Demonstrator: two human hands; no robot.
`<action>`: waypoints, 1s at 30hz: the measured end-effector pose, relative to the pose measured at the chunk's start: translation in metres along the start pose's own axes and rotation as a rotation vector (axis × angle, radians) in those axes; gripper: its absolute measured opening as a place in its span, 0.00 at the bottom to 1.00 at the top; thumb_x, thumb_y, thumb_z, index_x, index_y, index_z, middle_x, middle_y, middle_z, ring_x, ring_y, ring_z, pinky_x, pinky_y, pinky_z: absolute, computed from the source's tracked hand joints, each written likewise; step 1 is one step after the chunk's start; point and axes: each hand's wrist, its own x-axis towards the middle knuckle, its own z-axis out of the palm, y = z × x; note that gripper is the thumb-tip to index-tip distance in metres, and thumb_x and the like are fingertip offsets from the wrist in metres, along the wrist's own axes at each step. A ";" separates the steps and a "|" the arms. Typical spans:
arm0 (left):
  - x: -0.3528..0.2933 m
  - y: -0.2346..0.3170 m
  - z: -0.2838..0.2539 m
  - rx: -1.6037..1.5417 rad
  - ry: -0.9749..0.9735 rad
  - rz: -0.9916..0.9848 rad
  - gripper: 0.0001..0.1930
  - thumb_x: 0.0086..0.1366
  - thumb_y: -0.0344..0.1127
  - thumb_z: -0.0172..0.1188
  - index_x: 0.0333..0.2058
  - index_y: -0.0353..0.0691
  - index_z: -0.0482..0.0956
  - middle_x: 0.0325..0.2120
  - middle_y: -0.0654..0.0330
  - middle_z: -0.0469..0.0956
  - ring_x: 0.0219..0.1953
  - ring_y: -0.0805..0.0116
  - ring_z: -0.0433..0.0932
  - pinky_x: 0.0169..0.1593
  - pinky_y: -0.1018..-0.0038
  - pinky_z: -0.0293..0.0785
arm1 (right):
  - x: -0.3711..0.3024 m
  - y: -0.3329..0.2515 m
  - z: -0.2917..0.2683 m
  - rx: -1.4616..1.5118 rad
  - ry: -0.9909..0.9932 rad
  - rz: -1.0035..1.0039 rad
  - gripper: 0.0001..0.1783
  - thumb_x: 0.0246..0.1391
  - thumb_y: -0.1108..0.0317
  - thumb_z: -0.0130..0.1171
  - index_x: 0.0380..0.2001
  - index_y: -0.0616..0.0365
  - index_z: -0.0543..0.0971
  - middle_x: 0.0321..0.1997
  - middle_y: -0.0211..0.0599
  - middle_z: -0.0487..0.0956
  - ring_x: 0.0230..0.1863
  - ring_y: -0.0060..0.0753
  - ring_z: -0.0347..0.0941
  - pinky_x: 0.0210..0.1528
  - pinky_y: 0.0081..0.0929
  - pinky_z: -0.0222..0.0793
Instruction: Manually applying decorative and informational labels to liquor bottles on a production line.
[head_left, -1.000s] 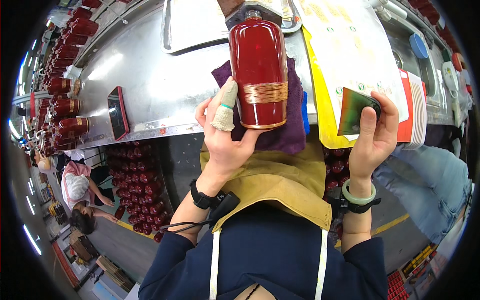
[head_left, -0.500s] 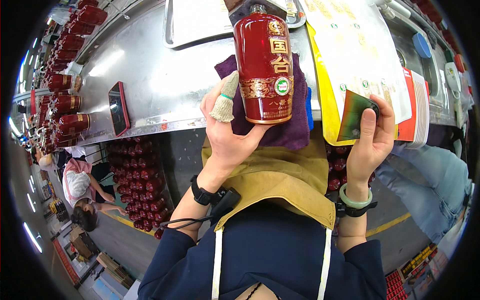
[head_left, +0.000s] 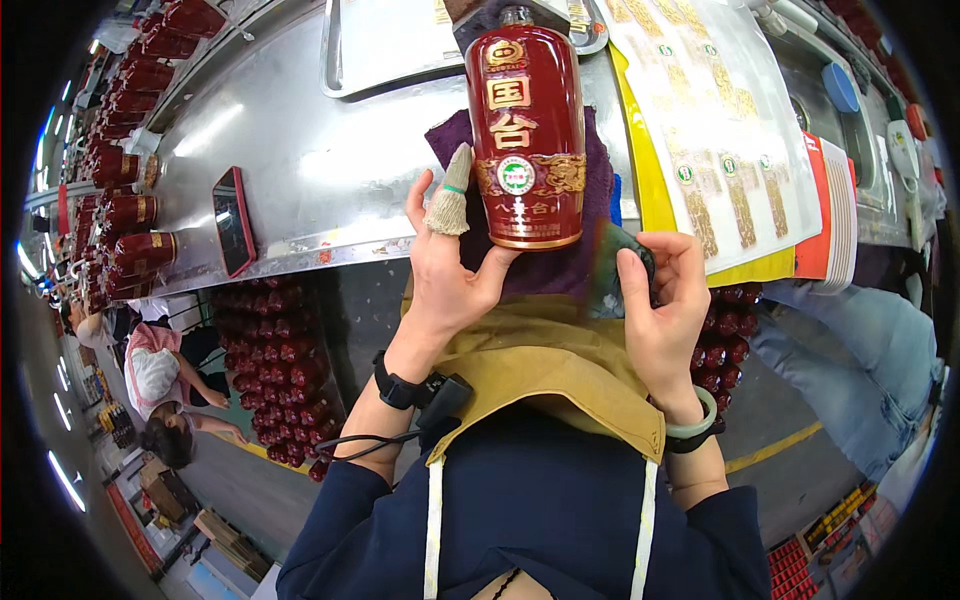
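A dark red bottle [head_left: 545,120] with gold lettering and a round green-and-white sticker lies on a purple cloth [head_left: 600,165], its base toward me. My left hand [head_left: 445,265] is beside the bottle's lower left, fingers apart. A beige fabric finger cover [head_left: 448,205] with a green band sits on one finger, close to the bottle's side. The left thumb points at the base's edge; whether it touches cannot be told. My right hand [head_left: 668,305] pinches a thin, dark green, see-through piece [head_left: 610,275], blurred, just right of the bottle's base.
The bottle's neck rests at a dark block [head_left: 465,8]. A white sheet of gold stickers [head_left: 690,130] lies over a yellow sheet [head_left: 650,180] at the right. A phone [head_left: 235,222], a metal tray [head_left: 335,85] and several red bottles [head_left: 140,250] are around. A person [head_left: 160,375] is at far left.
The bottle has turned about its length, so its lettering and sticker have shifted left. My right hand has brought the green piece left, from the sticker sheet to near the bottle's base.
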 end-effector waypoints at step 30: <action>0.092 0.089 -0.005 -1.139 -0.547 -0.681 0.32 0.59 0.41 0.75 0.57 0.31 0.74 0.49 0.55 0.82 0.48 0.68 0.82 0.56 0.68 0.78 | 0.117 -0.089 -0.058 -0.141 -0.220 -0.599 0.11 0.62 0.64 0.67 0.38 0.62 0.80 0.25 0.33 0.78 0.27 0.24 0.73 0.33 0.24 0.69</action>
